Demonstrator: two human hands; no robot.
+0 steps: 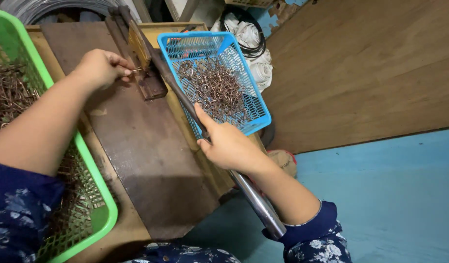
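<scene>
Fingers of left hand [101, 67] pinch thin wire [137, 69]; right hand [228, 144] grips long steel lever [256, 199].

Baskets [236, 80] flanking bare plate [146, 146]

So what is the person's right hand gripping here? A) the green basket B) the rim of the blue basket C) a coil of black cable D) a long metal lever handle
D: the right hand is wrapped around the long metal lever handle, which runs past the blue basket of bent wire pieces without the hand touching the basket.
</scene>
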